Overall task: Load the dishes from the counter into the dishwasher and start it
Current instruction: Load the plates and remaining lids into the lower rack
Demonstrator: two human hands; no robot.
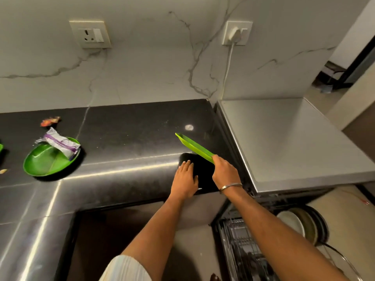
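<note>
Mid-loading, my right hand [224,173] pinched the light-green plastic tray [193,147] tilted on edge, my left hand [185,179] flat-fingered on the black plate [203,173]; next, carry it toward five o'clock into the open dishwasher's wire rack [241,246].

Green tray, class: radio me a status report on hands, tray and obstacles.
Right hand grips green tray, tilted above counter. Left hand flat on counter edge. Dishwasher rack open below right; nothing blocking.

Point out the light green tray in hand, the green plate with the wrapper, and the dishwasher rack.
light green tray [193,147], head view, middle of its tilted length.
green plate [43,165], head view, bare inner surface.
dishwasher rack [241,246], head view, wire tines at lower right.
</note>
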